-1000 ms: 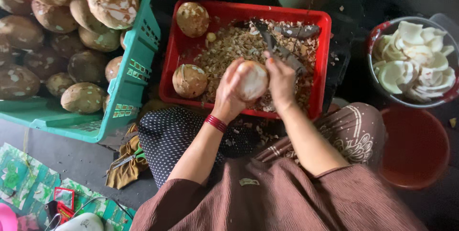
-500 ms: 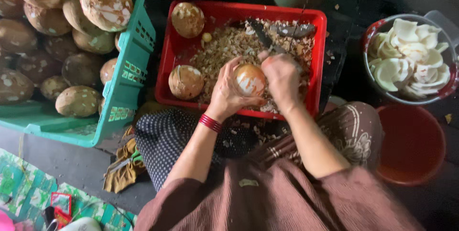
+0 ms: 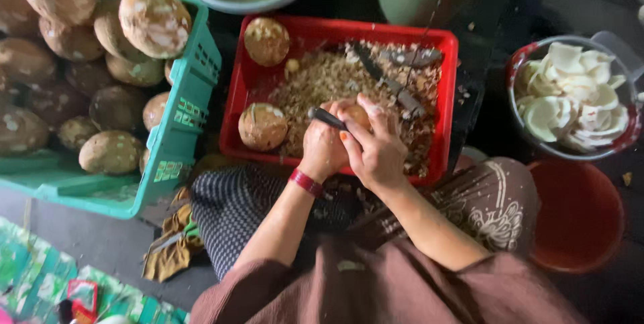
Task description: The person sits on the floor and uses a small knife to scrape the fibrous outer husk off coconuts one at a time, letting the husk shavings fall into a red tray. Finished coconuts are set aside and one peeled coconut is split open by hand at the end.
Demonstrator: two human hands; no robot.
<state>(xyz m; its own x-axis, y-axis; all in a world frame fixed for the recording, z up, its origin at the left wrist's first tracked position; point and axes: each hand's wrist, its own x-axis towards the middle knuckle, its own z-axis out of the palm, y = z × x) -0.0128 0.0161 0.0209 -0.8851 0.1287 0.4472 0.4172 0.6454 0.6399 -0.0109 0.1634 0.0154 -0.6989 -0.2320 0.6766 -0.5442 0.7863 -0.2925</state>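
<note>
Since 1 s ago: I've turned the coconut kernel (image 3: 355,115) in my grip. Back then its pale round face showed between both hands; now it's mostly covered, only a brown patch peeks out at frame centre, over the red crate (image 3: 339,32). Dark knife handle (image 3: 329,118) now sticks out left of it, so prob paring the brown skin, mid-way on this piece.

My left hand (image 3: 323,144), red band at wrist, is curled tight round the kernel and touching the handle. My right hand (image 3: 377,144) is cupped over the top, fingers bent, pressed up against the left. Which hand actually grips the knife: can't tell.

Crate holds a heap of brown shavings (image 3: 322,82), two more unpeeled kernels (image 3: 263,126) at its left side, spare blades (image 3: 396,76) upper right of the heap.

Green crate (image 3: 184,119), left of frame, full of brown kernels, w/ dark printed marks on its side wall. Bowl of white slices (image 3: 570,99) at right; orange-red tub (image 3: 578,213) below it. Lower left corner: green printed packets (image 3: 100,290), flat, w/ red patches.
</note>
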